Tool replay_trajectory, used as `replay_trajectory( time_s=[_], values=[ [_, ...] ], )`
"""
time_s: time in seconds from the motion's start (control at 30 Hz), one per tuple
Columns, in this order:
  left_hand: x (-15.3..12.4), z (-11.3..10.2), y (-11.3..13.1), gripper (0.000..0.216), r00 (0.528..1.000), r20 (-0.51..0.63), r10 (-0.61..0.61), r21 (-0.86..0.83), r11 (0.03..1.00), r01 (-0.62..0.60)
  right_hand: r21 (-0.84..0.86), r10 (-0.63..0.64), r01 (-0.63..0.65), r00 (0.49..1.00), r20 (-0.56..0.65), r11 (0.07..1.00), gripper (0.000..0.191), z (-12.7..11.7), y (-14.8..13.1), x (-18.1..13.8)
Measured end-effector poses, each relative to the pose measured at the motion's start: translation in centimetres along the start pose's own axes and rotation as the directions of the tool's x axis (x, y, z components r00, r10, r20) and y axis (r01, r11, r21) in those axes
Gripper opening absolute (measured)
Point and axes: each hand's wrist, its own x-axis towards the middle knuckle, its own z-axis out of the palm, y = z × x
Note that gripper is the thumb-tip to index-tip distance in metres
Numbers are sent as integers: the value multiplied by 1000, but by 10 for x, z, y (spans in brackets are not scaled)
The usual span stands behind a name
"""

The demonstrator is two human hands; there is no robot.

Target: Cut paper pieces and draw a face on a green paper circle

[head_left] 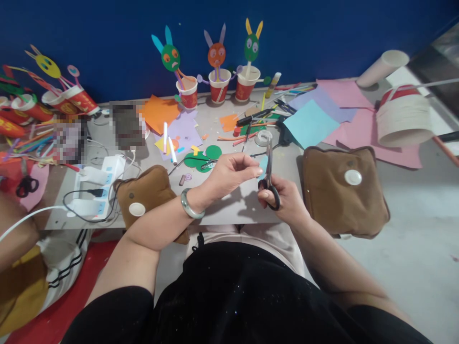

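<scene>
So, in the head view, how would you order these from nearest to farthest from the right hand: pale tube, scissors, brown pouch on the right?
1. Scissors: held in the right hand.
2. Brown pouch: to that hand's right.
3. Pale tube: at the back right.

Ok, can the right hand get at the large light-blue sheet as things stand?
Probably yes: the light-blue sheet lies mostly uncovered beyond the right hand. But that hand holds the scissors, so it would likely need to put them down first.
</scene>
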Motion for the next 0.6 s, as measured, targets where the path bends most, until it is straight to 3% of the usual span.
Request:
replay_trajectory(
  time_s=[0.2, 0.33, 0.6],
  values=[
    [-1, 2, 4, 43, 999, -46, -3, 4, 1000, 3, 31, -85, 89, 988, -126, 996, 71, -1, 3, -1],
    [0, 4, 4, 43, 995, -93, 24, -21, 999, -26, 54, -108, 109, 994, -31, 993, 71, 2, 1, -2],
    [0, 5, 3, 42, 982, -178, 61, -14, 998, -65, 77, -20, 15, 998, 67, 997, 75, 17, 8, -3]
  ],
)
